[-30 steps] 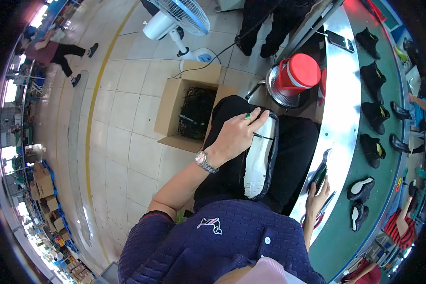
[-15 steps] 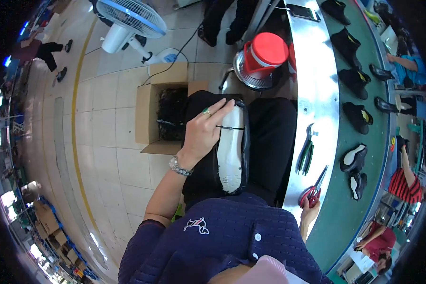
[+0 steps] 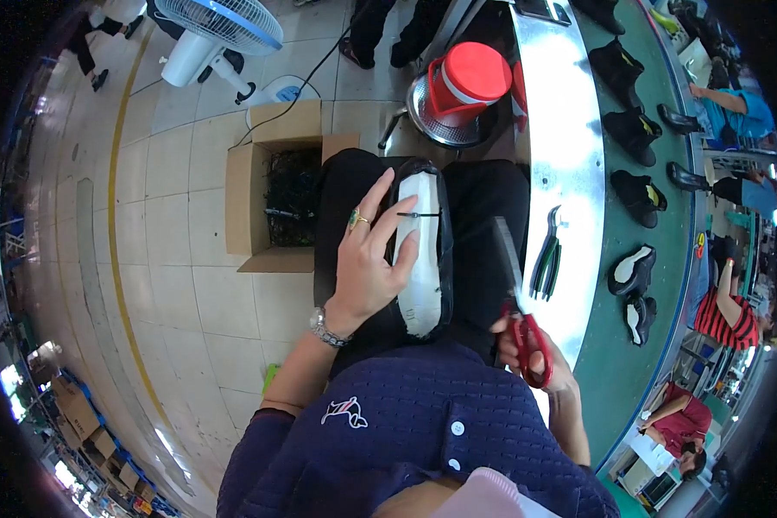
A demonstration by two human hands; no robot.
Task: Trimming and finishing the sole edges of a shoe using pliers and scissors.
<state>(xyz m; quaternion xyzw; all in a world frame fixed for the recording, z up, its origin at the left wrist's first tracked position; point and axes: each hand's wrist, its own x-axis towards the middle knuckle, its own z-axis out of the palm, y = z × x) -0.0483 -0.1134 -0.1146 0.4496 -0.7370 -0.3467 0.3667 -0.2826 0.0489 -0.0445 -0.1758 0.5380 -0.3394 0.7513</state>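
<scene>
Across my lap lies a black shoe upper (image 3: pixel 445 250), its long white underside (image 3: pixel 420 281) facing up. A thin dark cord or tie (image 3: pixel 421 215) crosses the white part near its far end. My left hand (image 3: pixel 367 268), with a ring and a wristwatch, rests along the shoe's left side, fingers spread and fingertips on or just over the white surface close to the cord. In my right hand (image 3: pixel 557 367) is a pair of red-handled scissors (image 3: pixel 527 332), held to the right of the shoe. The blades point away from me and are smeared by motion.
Green-handled pliers or cutters (image 3: pixel 546 263) lie on the metal ledge (image 3: pixel 565 155) at my right. Beyond it, a green conveyor belt (image 3: pixel 591 393) carries several dark shoes. An open carton (image 3: pixel 242 207) with black scraps stands at left; ahead are a red jug (image 3: pixel 470 78) on a stool and a fan (image 3: pixel 220 26).
My right hand has lifted the scissors from the metal ledge and brought them left toward the shoe. My left hand's fingers have drawn back from the shoe's far end and spread apart.
</scene>
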